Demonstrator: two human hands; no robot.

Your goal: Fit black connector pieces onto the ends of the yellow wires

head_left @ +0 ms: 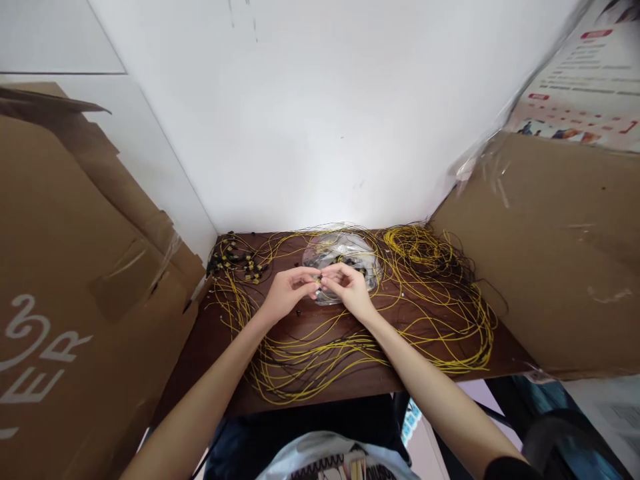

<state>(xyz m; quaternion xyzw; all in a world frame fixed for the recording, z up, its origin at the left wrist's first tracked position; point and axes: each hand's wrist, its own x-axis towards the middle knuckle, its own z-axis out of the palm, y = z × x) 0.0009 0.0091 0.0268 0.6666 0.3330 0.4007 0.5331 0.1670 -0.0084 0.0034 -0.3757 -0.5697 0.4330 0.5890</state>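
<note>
My left hand (290, 291) and my right hand (347, 287) meet over the middle of the brown table (310, 327). Thumb and forefinger of each are pinched on a small dark and yellow part (319, 281) between them, too small to make out fully. Behind and beneath my hands lies a clear plastic bag (345, 250) with small dark pieces in it. Long yellow and black wires (320, 357) loop across the table around my forearms. At the back left sits a cluster of small black and yellow connectors (240, 260).
A coil of yellow wire (420, 247) lies at the back right. Cardboard stands on the left (90, 267) and right (560, 253), with a white wall (320, 120) behind. A pen-like object (195, 293) leans by the left cardboard.
</note>
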